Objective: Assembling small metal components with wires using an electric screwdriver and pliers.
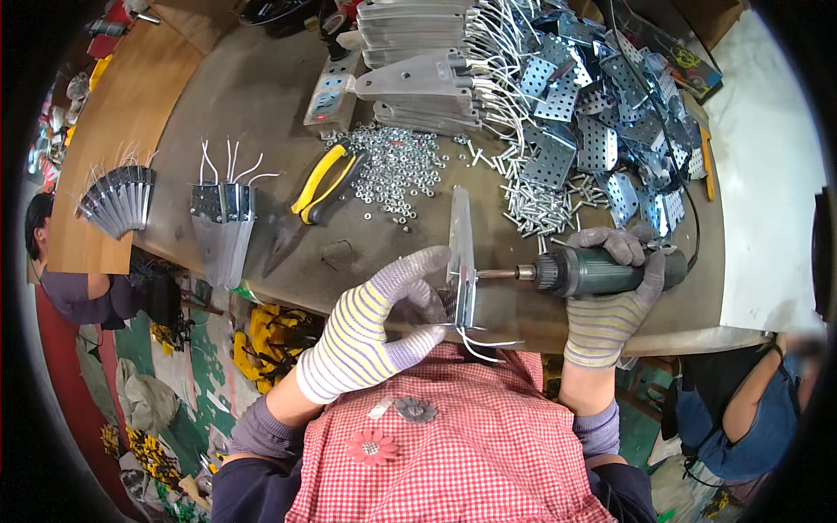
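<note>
Seen from above, a person in striped gloves is fastening a metal bracket (461, 261) at the near edge of a grey surface (261, 113). The left hand (375, 327) grips the upright bracket; the right hand (610, 296) is wrapped around a green power screwdriver (593, 272), its bit against the bracket. Finished pieces (222, 218) stand to the left, while many loose plates (602, 113), screws (536, 205) and nuts (397, 170) remain, so much work seems left.

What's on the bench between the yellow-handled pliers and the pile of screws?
In the head view, a loose scatter of small nuts lies between the yellow-handled pliers and the pile of screws.
</note>
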A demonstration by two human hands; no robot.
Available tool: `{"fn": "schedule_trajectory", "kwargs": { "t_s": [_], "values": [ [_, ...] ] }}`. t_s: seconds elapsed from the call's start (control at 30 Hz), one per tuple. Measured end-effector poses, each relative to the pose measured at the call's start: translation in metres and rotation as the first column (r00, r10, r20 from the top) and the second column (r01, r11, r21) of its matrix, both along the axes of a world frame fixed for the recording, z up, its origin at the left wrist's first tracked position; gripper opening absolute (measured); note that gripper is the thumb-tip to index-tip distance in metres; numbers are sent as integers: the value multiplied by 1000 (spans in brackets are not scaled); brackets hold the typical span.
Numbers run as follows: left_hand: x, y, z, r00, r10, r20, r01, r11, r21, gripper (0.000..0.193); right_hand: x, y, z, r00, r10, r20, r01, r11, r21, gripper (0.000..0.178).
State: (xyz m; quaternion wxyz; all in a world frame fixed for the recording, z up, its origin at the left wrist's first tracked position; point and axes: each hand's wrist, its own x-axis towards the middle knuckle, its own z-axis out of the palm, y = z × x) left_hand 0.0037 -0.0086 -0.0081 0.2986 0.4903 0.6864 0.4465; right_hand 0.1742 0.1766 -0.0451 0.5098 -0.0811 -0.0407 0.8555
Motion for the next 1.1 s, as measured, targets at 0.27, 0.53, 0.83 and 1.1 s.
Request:
{"fn": "schedule_trajectory", "kwargs": {
  "t_s": [0.27, 0.53, 0.83, 1.1],
  "values": [
    [3, 3, -7, 998, -12, -59, 16, 997, 70, 64, 1, 0, -3, 994, 24, -102, -31, 997, -67, 27],
    [5, 22, -5, 991, 28, -130, -1, 979, 203, 77, 1, -2, 0, 997, 26, -73, -29, 998, -52, 26],
    [3, 34, -5, 929, 2, -371, 49, 991, 128, 77, 1, -1, -2, 998, 28, -53, -28, 1000, -10, 22],
    [-1, 35, -2, 941, -83, -329, 109, 992, 60, 76, 1, -1, -3, 997, 29, -78, -31, 999, -30, 25]
  ]
}}
